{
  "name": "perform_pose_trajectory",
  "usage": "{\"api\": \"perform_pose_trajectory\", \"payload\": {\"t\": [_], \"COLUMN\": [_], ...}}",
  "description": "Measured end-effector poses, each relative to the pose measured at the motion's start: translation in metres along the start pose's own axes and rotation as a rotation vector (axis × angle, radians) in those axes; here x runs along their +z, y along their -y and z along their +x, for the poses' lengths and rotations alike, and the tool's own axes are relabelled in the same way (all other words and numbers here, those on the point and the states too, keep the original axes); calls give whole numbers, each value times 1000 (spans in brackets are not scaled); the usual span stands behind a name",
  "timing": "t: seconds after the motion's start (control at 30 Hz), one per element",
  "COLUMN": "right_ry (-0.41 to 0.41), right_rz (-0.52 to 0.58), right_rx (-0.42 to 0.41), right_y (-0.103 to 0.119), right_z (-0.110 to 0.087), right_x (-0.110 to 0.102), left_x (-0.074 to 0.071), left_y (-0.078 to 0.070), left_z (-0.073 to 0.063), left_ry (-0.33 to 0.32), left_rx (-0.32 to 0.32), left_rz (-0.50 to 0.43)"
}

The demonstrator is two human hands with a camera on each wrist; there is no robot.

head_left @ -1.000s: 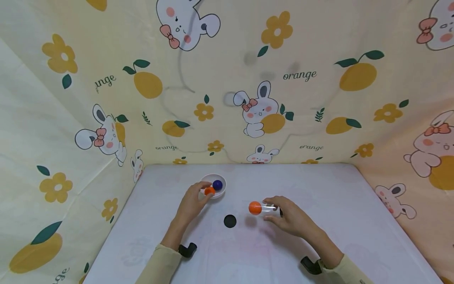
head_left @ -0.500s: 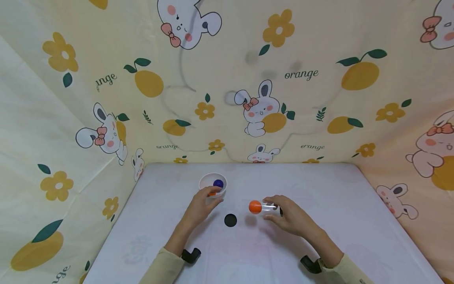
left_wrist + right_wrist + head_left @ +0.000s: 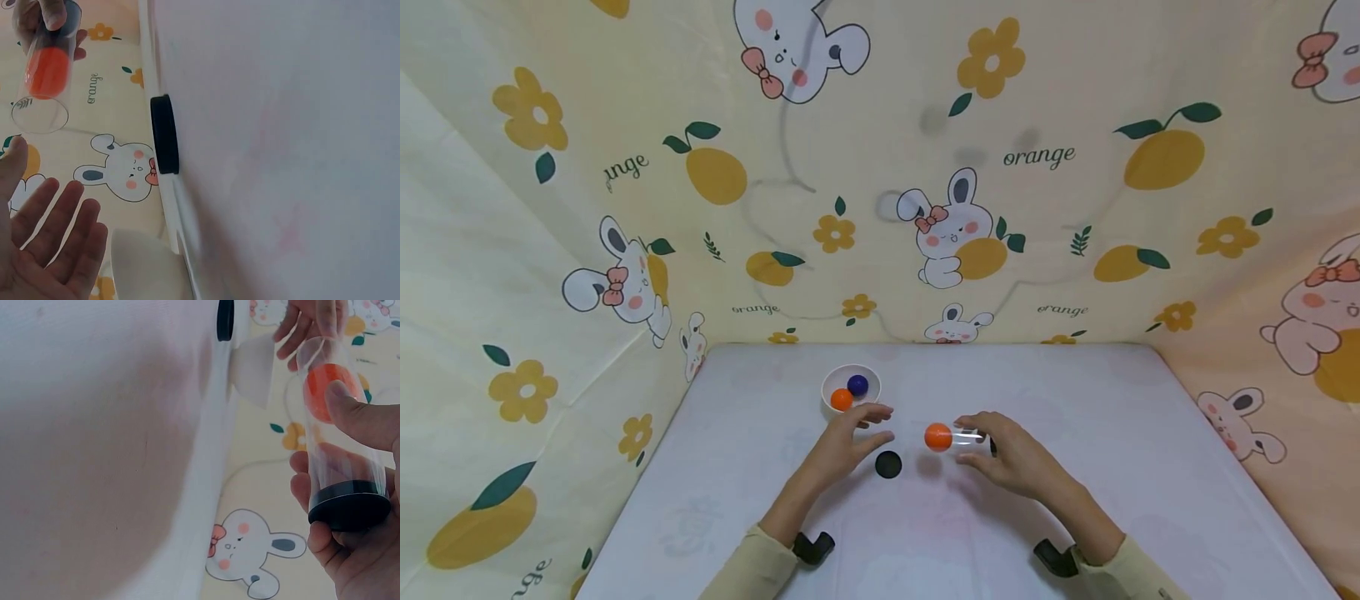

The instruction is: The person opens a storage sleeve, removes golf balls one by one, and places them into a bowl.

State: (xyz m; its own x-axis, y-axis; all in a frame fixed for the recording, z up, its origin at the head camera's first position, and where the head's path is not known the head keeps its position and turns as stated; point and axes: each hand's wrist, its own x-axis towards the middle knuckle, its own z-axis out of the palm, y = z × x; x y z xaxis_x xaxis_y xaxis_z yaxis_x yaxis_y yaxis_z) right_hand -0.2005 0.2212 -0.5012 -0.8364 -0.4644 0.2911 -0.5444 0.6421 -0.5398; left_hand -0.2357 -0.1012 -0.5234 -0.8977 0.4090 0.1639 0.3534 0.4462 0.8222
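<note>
In the head view my right hand (image 3: 1018, 458) grips a clear plastic tube (image 3: 322, 447), laid over with its mouth toward the left. A black cap (image 3: 350, 509) covers the tube's near end, and an orange ball (image 3: 328, 392) sits inside toward the uncovered end. My left hand (image 3: 842, 450) hovers with fingers spread and nothing in them, short of the tube's mouth. Just beyond it stands a white bowl (image 3: 826, 388) holding a dark blue ball (image 3: 857, 385) and another orange ball (image 3: 842, 400). A loose black cap (image 3: 888, 464) lies flat on the table beside the left hand's thumb.
The white-covered table (image 3: 1045, 383) reaches back to a patterned cloth (image 3: 865, 192) printed with rabbits and oranges, which also hangs along both sides. A black wrist mount shows at the left cuff (image 3: 814, 548) and at the right cuff (image 3: 1055, 558).
My left hand has left the orange ball in the bowl and moved right and nearer, toward the tube, with nothing in it. The right hand and tube have hardly moved.
</note>
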Motion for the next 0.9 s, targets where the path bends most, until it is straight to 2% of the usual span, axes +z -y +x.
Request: {"api": "perform_pose_trajectory", "payload": {"t": [0.17,0.37,0.6,0.9], "right_ry": [-1,4,9,30], "right_rz": [-3,-13,-16,-18], "right_rx": [-3,-12,-20,-4], "right_y": [0,0,0,1], "right_z": [0,0,-1,1], "right_x": [0,0,-1,-2], "left_x": [4,9,14,19], "left_y": [0,-2,-6,-10], "left_z": [1,3,2,3], "left_ry": [30,70,99,111], "left_rx": [42,75,59,71], "left_rz": [-62,-79,-78,-62]}}
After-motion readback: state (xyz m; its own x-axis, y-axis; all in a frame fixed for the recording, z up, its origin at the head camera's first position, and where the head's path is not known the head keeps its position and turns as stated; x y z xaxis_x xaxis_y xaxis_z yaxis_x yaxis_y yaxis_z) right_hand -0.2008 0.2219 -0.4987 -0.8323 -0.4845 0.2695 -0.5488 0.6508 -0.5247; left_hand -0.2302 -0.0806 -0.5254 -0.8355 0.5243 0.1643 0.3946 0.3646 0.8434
